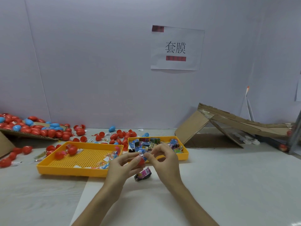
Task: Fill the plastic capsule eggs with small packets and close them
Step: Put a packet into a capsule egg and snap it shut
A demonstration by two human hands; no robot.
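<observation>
One red egg half (141, 161) gripped in left hand (123, 167), blue packet (145, 158) pinched in right hand (164, 159), just before packet tray (183, 157); packet to be pressed fully below the shell edge.

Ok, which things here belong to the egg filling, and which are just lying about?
In the job: red egg in the left hand; small packet pinched by the right hand; yellow tray of packets; loose eggs; pink packet by the hands.
Lying about: folded cardboard; paper sign on the wall.
</observation>
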